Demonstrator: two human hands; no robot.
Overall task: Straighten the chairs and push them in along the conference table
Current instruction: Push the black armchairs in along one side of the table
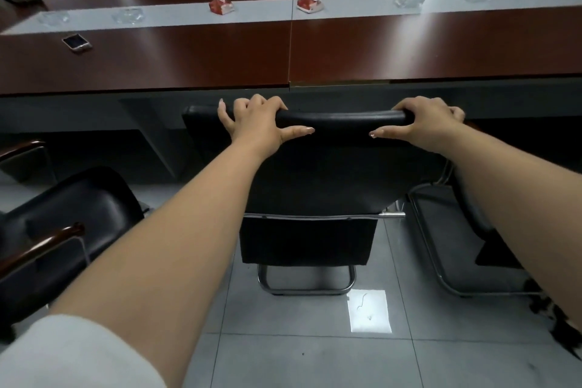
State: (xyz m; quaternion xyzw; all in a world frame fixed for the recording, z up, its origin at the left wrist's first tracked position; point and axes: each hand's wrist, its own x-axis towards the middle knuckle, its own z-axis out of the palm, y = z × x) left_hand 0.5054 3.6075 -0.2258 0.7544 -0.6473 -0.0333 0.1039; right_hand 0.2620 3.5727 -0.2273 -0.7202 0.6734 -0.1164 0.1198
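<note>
The black chair [315,173] stands on the tiled floor [315,356], its back just short of the near edge of the desk [189,63]. Both hands grip its top rail, the left hand [256,123] and the right hand [425,123] with fingers curled over it and thumbs along its rear face. A second black chair [72,217] sits angled at the left, away from the desk's edge.
</note>
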